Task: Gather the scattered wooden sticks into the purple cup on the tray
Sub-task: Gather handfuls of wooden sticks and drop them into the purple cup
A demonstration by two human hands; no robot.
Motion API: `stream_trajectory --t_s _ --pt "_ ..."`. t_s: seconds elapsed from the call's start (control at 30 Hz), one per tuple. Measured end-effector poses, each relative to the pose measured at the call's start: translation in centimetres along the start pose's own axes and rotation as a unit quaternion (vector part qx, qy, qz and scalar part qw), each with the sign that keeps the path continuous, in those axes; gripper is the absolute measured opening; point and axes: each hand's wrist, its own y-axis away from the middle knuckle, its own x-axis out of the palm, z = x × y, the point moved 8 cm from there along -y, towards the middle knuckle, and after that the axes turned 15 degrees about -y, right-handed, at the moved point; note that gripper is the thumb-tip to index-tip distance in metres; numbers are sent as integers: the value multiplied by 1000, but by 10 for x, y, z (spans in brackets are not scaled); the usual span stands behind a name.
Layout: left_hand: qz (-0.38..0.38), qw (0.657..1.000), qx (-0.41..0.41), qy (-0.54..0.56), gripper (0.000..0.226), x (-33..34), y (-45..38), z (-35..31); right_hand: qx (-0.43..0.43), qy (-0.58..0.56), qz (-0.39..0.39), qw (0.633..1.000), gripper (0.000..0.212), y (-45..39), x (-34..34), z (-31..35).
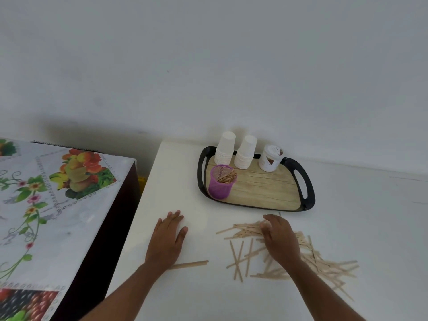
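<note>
Table (231,297): white surface filling the lower centre and right of the frame; it carries all the task items.
Side table (58,205): fruit-print cloth, left of the frame, not involved.
Tray (309,188): black rim, wood-look base, centre right, at the wall.
Wooden sticks (328,267): loose heap in the lower right, below the tray; one stray stick (192,264) lies lower centre, beside the left wrist.
Left hand (168,237): flat on the table, fingers straight, holding nothing.
Right hand (279,239): palm down over the heap, fingers curved onto the upper sticks; whether any are gripped cannot be told.
Paper cup stacks (234,151): two, at the tray's far edge, beside a white tub (270,159).
Purple cup (221,181): upright on the tray's left end, already holding some sticks.
Step in hand: judged as gathering a bundle. Rake sticks parallel, pinch them mid-length, then lower them end-first into the cup. Small bundles reduce spillage.
</note>
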Motion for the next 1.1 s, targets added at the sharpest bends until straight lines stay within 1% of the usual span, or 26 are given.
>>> stream_trajectory --t_s 0.07,0.13,0.17,0.2,0.3,0.37,0.43,0.47,0.57,0.67,0.73,0.8,0.83,0.93,1.03,1.1 --pt "-2 1000 -5 19 80 -2 14 -1 26 3 55 998 57 13 10 -12" --pt "-6 1000 0 19 80 -2 30 -5 -4 33 90 995 81 27 22 -10" --pt "-12 1000 4 13 80 -2 39 -7 -20 46 102 994 89 35 29 -7" --pt "-18 1000 9 5 80 -1 47 -10 -31 52 109 992 91 43 35 -2" --pt "-12 999 23 -34 80 6 66 -25 -54 38 126 990 78 63 48 21" --pt "-9 998 22 -53 83 10 71 -35 -71 17 120 990 71 69 49 32" --pt "-3 998 13 -66 87 13 71 -40 -71 2 73 995 66 64 37 28" --pt "2 997 10 -75 88 14 71 -42 -54 1 37 998 66 58 26 20" --pt "5 996 11 -92 92 16 71 -43 58 9 -66 996 73 41 -17 -31" --pt "4 995 12 -94 91 16 71 -43 185 63 -137 971 75 47 -64 -97" --pt "4 995 18 -97 89 18 72 -46 265 69 -157 949 74 66 -85 -137" --pt "7 994 35 -107 87 23 75 -57 304 67 -141 940 78 83 -86 -159" --pt "10 992 46 -114 86 26 76 -65 301 75 -123 943 78 87 -82 -161" --pt "17 991 62 -116 86 35 78 -87 237 78 -93 964 75 82 -63 -148" --pt "23 991 70 -113 85 43 76 -106 192 64 -75 976 85 71 -45 -121" --pt "25 990 77 -111 85 47 75 -118 164 44 -64 983 88 68 -32 -101"
